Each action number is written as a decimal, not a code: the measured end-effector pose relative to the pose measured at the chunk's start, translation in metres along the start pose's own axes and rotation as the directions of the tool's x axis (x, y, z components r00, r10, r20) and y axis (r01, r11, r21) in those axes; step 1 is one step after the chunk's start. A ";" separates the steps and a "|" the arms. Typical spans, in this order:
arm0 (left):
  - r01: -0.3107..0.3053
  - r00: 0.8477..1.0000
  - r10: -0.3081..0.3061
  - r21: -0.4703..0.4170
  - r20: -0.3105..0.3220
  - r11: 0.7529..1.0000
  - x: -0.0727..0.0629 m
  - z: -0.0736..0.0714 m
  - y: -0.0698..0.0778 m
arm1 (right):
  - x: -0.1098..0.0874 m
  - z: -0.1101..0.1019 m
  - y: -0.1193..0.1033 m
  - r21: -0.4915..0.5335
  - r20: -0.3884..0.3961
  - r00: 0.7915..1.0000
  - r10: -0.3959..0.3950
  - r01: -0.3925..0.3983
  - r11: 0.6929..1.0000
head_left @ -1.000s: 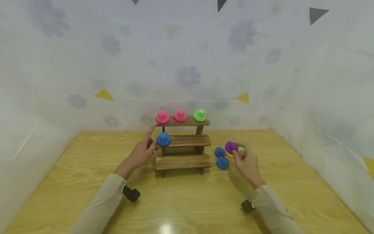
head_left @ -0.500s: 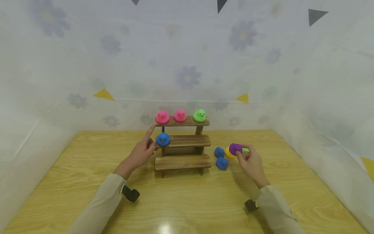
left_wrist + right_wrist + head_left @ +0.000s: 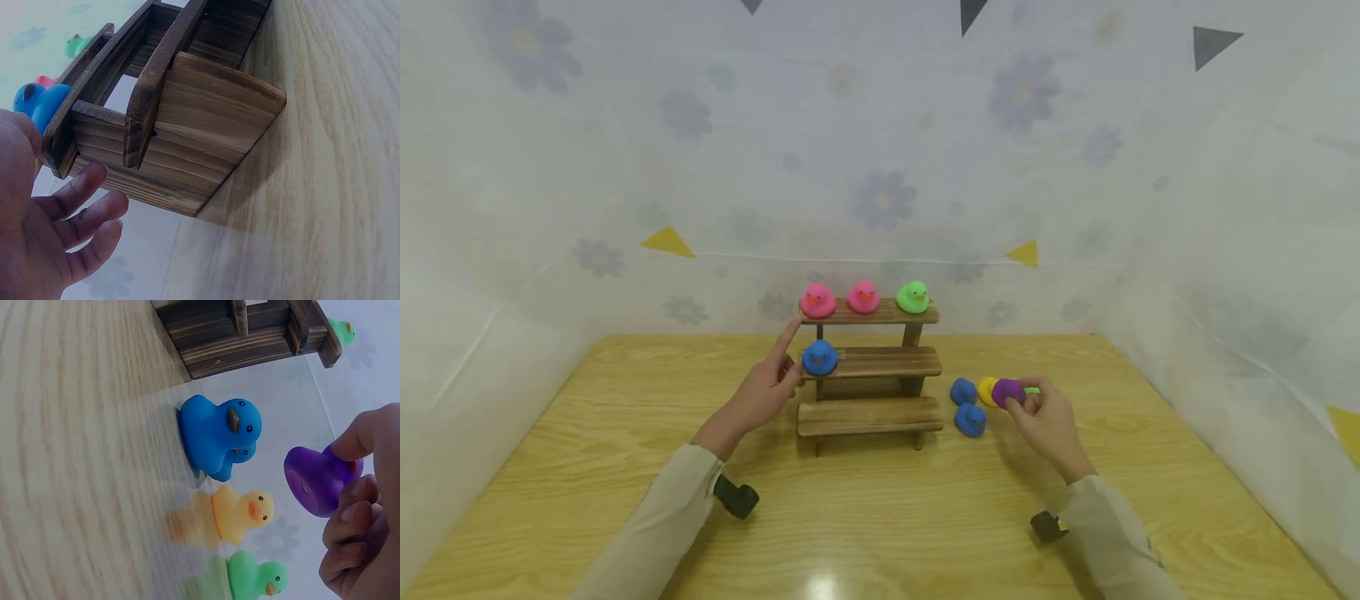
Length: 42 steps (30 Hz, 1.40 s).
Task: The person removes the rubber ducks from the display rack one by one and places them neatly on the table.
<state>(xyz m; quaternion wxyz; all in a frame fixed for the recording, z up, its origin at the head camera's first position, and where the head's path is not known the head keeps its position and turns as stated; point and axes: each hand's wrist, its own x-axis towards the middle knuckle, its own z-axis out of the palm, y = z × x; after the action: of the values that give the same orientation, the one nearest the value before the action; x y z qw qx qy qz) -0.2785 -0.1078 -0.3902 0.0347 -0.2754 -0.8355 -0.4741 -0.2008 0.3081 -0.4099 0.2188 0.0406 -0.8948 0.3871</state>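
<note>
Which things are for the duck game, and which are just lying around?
Probably for the job:
purple duck, in the right hand
pink ducks, blue ducks, green ducks, yellow duck
wooden shelf

Probably just there:
flowered sheet
yellow triangles

In front of me: pale yellowish wood-grain counter (image 3: 865, 517). On it, brown wooden three-tier stand (image 3: 891, 361), upright. Top tier, my left to right: round pink rubbery duck (image 3: 817, 302), second pink rubbery duck (image 3: 863, 297), bright green rubbery duck (image 3: 913, 297). Middle tier: blue rubbery duck (image 3: 820, 357), left end. Right of the stand, directly on the counter, I see a nearer blue duck (image 3: 971, 421), a farther blue duck (image 3: 963, 391) just behind it, a yellow rubbery duck (image 3: 242, 515) beside them, then a light green rubbery duck (image 3: 256, 578).
</note>
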 end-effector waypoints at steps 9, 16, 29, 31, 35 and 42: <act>0.003 1.000 -0.003 0.002 0.003 1.000 0.000 0.000 0.000 | 0.001 -0.002 0.004 -0.050 0.123 0.988 0.095 -0.089 0.995; 0.001 1.000 -0.001 0.008 -0.001 1.000 0.002 -0.002 0.001 | 0.002 -0.002 0.002 -0.060 0.181 0.974 0.133 -0.124 0.990; -0.013 1.000 0.013 0.006 -0.005 1.000 0.003 -0.001 0.002 | 0.002 0.003 0.011 -0.122 0.206 0.969 0.138 -0.114 0.986; -0.014 1.000 0.014 0.010 -0.006 1.000 0.002 -0.001 0.002 | 0.002 0.004 0.013 -0.126 0.213 0.967 0.138 -0.113 0.986; -0.015 1.000 0.015 0.014 -0.006 1.000 0.002 -0.001 0.001 | 0.001 0.003 0.014 -0.133 0.241 0.961 0.136 -0.106 0.985; -0.009 1.000 0.009 0.000 -0.005 1.000 0.001 0.000 0.002 | 0.000 0.003 0.015 -0.126 0.285 0.946 0.155 -0.123 0.984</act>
<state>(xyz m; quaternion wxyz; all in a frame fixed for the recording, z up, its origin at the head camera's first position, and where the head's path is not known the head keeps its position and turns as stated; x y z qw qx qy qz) -0.2782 -0.1070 -0.3888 0.0390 -0.2778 -0.8343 -0.4746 -0.2053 0.3163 -0.4222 0.0575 0.0226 -0.9373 0.3430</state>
